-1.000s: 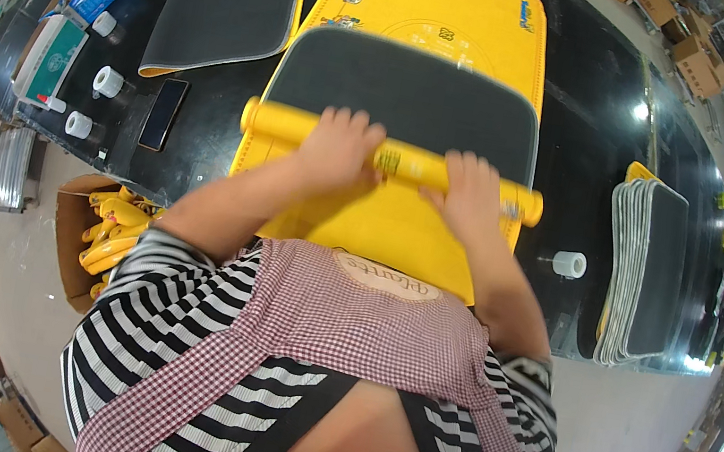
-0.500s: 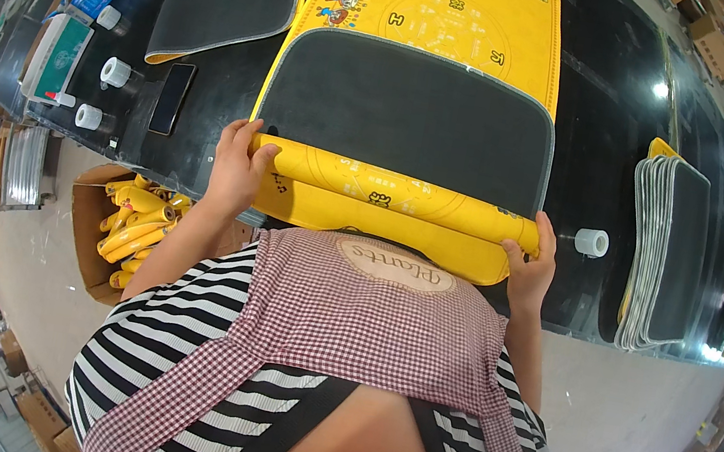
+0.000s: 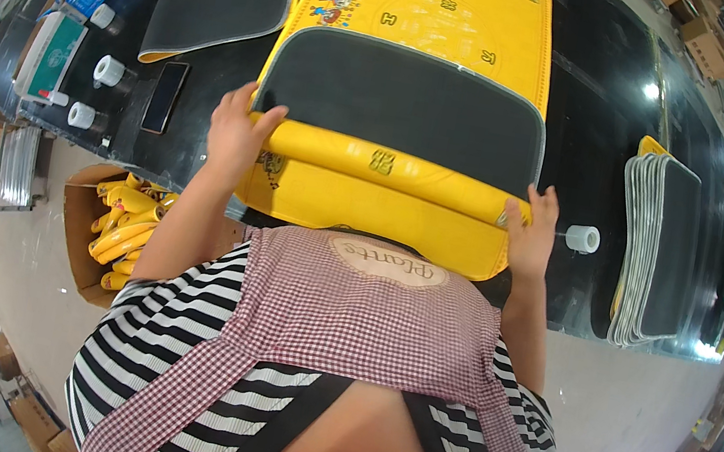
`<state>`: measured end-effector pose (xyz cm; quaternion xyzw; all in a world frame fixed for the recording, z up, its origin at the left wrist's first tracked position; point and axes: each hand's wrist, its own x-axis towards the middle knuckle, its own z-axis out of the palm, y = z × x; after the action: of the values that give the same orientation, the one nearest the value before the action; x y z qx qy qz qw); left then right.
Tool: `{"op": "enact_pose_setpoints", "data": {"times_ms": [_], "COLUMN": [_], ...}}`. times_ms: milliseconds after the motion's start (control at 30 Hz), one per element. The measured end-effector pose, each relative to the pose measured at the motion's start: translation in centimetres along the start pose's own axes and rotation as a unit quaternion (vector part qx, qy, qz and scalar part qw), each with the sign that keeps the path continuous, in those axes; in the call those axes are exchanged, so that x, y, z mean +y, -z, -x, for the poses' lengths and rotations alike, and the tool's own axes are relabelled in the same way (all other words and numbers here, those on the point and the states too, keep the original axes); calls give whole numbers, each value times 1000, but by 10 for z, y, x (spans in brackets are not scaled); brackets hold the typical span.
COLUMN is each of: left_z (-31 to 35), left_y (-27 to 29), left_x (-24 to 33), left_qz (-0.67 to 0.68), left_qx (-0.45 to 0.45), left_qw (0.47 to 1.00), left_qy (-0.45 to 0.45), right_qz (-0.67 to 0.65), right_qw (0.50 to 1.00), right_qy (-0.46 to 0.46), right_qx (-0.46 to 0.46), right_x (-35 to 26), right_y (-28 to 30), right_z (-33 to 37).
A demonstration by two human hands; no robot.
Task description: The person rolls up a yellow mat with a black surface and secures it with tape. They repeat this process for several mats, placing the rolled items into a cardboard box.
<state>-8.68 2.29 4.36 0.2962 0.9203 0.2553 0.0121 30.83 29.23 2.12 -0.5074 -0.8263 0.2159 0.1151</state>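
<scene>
Far L of the yel. roll [image 3: 382,162]: green/white box [image 3: 57,62], contents hidden. Closer, L & nearer the person: open cardboard box [image 3: 78,226] w/ yel. tubes [image 3: 124,230] piled inside. Phone [image 3: 164,97] L of roll. L hand [image 3: 239,131] part-open, cupped at roll's L end. Roll lies crosswise on table [image 3: 590,121]. R hand [image 3: 532,231] part-open, thumb at roll's R end. Just R of roll: white spool [image 3: 582,239]; farther R, mat stack [image 3: 665,248].

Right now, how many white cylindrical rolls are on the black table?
4 white rolls: three left of the black phone, one right of the right hand. Some may be hidden.
</scene>
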Motion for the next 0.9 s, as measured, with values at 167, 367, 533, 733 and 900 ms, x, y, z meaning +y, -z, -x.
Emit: {"op": "enact_pose_setpoints", "data": {"times_ms": [167,367,533,733,900], "left_z": [-66,-89,-14,-80,-107], "left_y": [-25,-38,-63,-53,-59], "left_x": [27,52,82,107,114], "left_qz": [-87,82,-48,-98,-127], "left_qx": [67,144,36,-172,-223], "left_qw": [993,945,916,909,889], "left_qy": [-34,-283,-397,-367,-378], "right_qz": [-34,127,134,84,94], "right_qw": [972,940,954,953,933], "right_qy": [223,307,268,289,348], "right_qx": [70,79,-2,17,11], "right_x": [-50,-107,-122,-124,-118], "right_y": [-18,-45,-38,-33,-34], "right_z": [-34,-31,-77,-122,-123]}}
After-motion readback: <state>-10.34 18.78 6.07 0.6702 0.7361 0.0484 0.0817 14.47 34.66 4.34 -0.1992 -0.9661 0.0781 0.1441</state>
